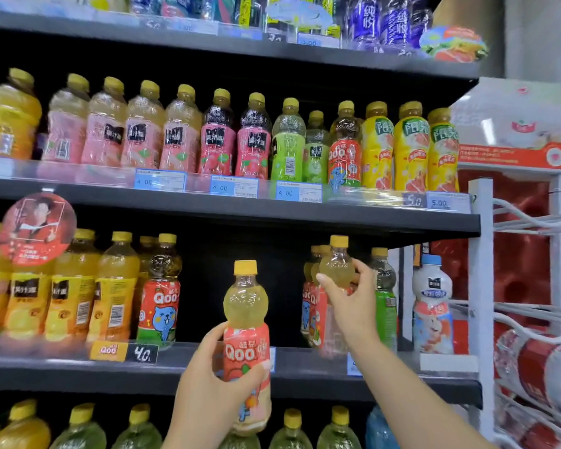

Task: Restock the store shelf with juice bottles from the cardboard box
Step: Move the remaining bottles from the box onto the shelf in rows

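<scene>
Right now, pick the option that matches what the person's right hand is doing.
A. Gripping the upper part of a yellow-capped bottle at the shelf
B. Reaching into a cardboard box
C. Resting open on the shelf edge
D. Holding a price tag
A: the right hand has its fingers curled round the clear upper bulb of a yellow-capped juice bottle at the shelf, while the left hand holds a Qoo bottle.

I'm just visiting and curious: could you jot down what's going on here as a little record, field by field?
place: store drinks shelf
left hand: grips a pink-label Qoo bottle in front of the shelf
right hand: holds a second Qoo bottle by its upper part, at the shelf
gap: dark empty stretch between the two groups of bottles on that shelf
price tag: reads 4.0
cardboard box: not in view
</scene>
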The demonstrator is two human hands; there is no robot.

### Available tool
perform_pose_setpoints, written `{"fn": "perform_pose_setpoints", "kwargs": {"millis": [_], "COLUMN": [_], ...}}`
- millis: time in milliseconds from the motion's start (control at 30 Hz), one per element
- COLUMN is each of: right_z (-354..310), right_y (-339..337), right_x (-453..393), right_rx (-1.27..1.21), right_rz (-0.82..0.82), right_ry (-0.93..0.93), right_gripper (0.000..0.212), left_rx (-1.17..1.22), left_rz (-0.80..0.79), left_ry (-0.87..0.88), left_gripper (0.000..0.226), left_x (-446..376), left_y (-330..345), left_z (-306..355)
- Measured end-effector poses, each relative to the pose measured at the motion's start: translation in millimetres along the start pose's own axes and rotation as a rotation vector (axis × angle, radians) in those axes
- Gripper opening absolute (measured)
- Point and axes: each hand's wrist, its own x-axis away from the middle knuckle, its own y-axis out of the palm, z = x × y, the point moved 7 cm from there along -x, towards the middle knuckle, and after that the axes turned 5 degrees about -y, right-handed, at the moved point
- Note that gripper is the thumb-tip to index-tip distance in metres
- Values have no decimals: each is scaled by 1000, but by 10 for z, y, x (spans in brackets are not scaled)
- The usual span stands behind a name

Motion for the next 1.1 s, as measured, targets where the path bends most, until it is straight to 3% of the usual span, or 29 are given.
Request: {"fn": "perform_pose_setpoints", "kwargs": {"millis": [200, 367, 533, 633, 1100], "right_z": [240, 369, 425, 385, 547], "right_y": [46, 33, -135, -106, 116], "right_x": [-95, -9, 165, 116, -1], "right_rx": [108, 225, 585, 613, 656], "right_rz": [-34, -156, -205, -245, -314], "right_ry": [52, 74, 1, 19, 107], "right_gripper": [67, 65, 74, 56, 73], "left_rx": [-21, -25, -45, -59, -37], "left_rz": [-28, -11, -14, -21, -7], "left_ry": [-5, 3, 18, 25, 34], "left_gripper": [62, 58, 63, 62, 69], "left_x": [-93, -120, -108, -88, -130], "left_y": [36, 88, 162, 211, 269], "left_z": [-84, -44, 1, 27, 89]}}
